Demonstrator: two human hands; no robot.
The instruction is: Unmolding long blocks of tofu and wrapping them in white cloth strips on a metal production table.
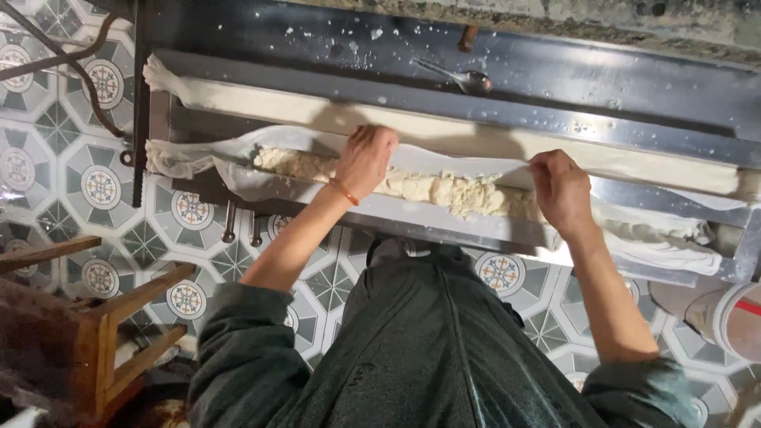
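The crumbly curd (412,184) runs nine to three on the white cloth (238,162); the left hand (365,158) presses it open-palmed, while the right hand (561,190) pinches the cloth at its three o'clock end.

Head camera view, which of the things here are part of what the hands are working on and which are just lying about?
In use:
left hand, pressing on the crumbly curd
right hand, gripping the white cloth
long metal trough holding cloth and curd

Lying about:
spoon on the far shelf
wooden stool on the tiled floor
bucket at the right edge
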